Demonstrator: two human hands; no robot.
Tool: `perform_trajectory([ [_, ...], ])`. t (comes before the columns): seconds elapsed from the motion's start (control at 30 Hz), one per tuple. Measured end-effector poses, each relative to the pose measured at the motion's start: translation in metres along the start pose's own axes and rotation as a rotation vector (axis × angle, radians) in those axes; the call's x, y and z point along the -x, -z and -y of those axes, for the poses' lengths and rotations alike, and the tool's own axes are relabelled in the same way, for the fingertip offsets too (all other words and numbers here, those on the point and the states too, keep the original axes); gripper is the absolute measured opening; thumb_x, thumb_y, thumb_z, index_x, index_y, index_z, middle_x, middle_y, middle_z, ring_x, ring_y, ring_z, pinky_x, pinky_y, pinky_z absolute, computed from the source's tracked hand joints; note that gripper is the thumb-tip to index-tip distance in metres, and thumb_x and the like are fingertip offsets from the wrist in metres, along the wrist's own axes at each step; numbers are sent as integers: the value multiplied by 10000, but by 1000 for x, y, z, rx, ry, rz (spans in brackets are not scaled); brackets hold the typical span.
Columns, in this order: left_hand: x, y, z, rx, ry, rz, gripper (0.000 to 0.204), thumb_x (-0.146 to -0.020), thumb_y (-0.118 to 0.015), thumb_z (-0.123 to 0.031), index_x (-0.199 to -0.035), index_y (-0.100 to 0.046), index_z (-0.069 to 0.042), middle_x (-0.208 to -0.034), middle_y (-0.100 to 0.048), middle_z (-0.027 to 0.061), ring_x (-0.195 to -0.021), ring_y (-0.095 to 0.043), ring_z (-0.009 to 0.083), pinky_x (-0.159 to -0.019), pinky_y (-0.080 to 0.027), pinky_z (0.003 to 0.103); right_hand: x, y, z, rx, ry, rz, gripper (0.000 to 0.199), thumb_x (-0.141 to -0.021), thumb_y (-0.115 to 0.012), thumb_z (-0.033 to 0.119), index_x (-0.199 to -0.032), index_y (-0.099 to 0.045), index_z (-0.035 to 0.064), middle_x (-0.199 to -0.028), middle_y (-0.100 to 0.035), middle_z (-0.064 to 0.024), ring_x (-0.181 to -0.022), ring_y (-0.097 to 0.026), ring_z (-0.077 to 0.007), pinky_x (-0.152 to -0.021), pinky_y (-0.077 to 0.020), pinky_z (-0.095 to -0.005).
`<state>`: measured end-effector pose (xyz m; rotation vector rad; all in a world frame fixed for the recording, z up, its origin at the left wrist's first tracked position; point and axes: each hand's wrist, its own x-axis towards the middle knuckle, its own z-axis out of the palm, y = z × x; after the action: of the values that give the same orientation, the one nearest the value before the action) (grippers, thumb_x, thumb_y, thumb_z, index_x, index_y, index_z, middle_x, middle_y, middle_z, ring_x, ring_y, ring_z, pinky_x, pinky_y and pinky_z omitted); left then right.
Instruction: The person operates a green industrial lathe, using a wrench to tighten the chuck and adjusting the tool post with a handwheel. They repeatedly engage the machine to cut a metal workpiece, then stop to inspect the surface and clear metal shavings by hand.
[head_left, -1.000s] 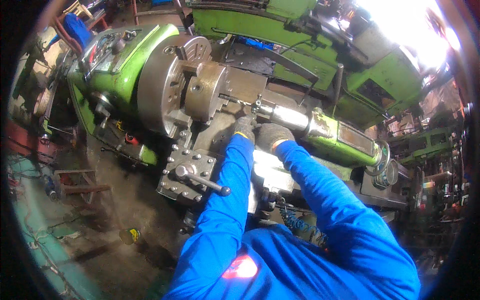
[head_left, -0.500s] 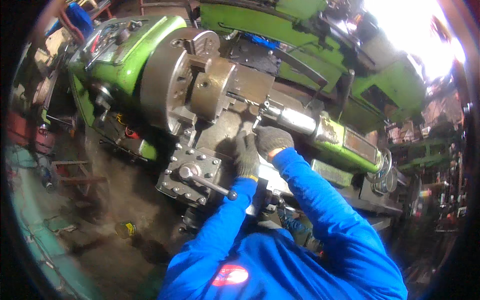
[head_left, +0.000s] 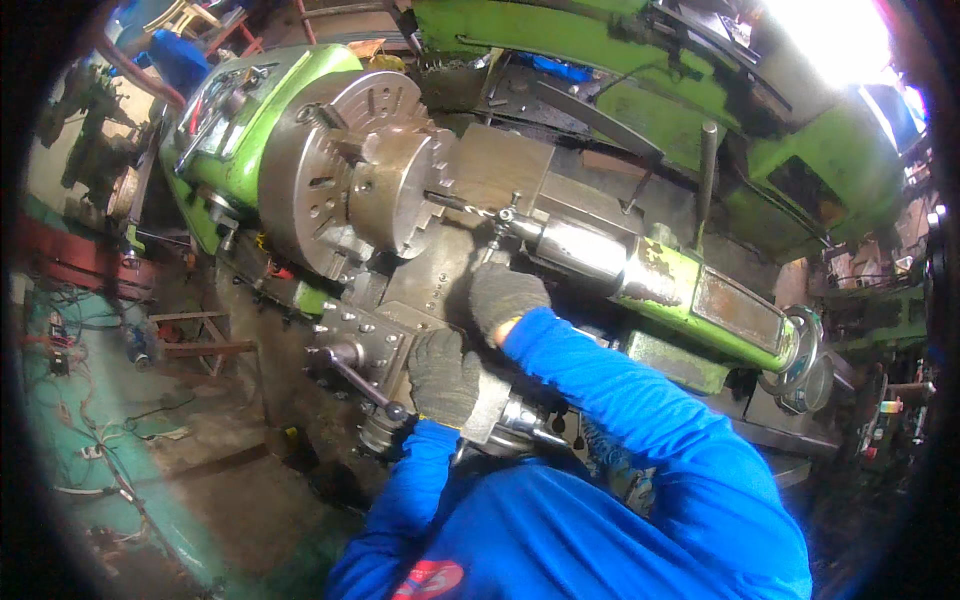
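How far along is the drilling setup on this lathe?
Looks done: a round workpiece sits in the chuck, and a drill bit is fitted in the tailstock. In hand: right hand under the drill chuck, left hand on the carriage. Left: the bit's tip seems just short of the workpiece; no hole visible.

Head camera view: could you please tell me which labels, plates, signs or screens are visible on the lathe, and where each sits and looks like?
Plate: on the side of the green tailstock, right of the right hand; rectangular, rusty brown and grey, too worn to read.
Screens, packages or signs: none that I can make out.
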<state>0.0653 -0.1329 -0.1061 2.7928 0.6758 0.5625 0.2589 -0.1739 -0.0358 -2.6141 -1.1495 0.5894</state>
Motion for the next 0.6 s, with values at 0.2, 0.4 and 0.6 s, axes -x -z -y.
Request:
perform_trajectory([
  [0.2, -27, 28, -21, 169, 173, 141, 348, -830, -726, -214, -1109, -647, -21, -1101, -627, 228, -1122, -573, 430, -972, -436, 565, 42, 0, 2, -19, 236, 265, 324, -964, -533, 217, -1162, -699, 23, -967, -753, -226, -884, -746, -400, -758, -589, -497],
  [0.4, -23, 10, -14, 51, 89, 124, 243, -871, -669, -249, -999, -639, -45, -1009, -622, 181, -1032, -587, 403, -972, -441, 543, 61, 88, -26, -94, 298, 177, 346, -992, -569, 382, -1209, -686, 139, -983, -734, -180, -997, -690, -399, -889, -527, -523],
  [0.6, -34, 29, -20, -31, 27, 204, 231, -900, -619, -262, -969, -648, -44, -1004, -635, 162, -1053, -594, 369, -1059, -426, 512, -36, 169, -85, -622, 518, 192, 217, -907, -646, 128, -1107, -731, 120, -1140, -680, -109, -1075, -651, -345, -963, -526, -393],
])
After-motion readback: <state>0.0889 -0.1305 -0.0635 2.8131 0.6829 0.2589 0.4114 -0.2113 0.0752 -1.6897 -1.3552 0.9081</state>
